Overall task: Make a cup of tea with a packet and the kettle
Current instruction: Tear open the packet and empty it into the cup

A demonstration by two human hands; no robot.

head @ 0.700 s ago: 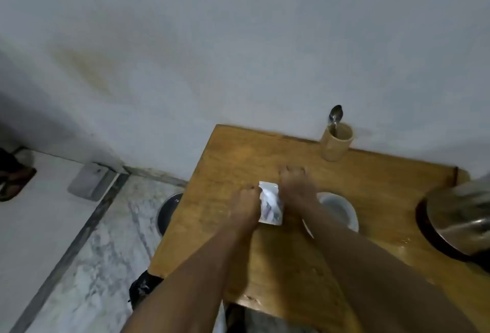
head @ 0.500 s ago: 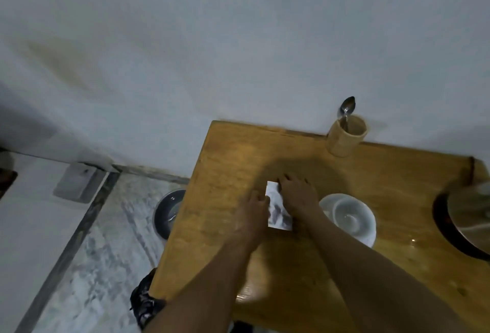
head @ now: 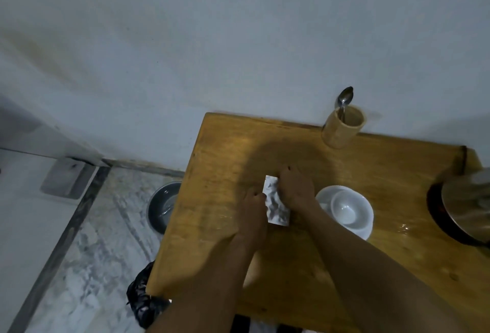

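A small white packet (head: 275, 204) with dark print is held just above the wooden table (head: 305, 266), pinched from both sides. My left hand (head: 253, 212) grips its left edge and my right hand (head: 297, 189) grips its right edge and top. Just right of the packet a white cup (head: 347, 206) sits upright and empty on a white saucer (head: 324, 196). The steel kettle (head: 469, 208) stands on its dark base at the table's right edge, partly cut off by the frame.
A beige holder (head: 343, 128) with a spoon (head: 344, 99) stands at the table's back edge by the wall. On the marble floor left of the table lie a dark metal bowl (head: 163, 206) and a dark bag (head: 144, 298).
The view has shifted slightly, and the packet has tilted a little in my hands. Both hands keep their grip on it.
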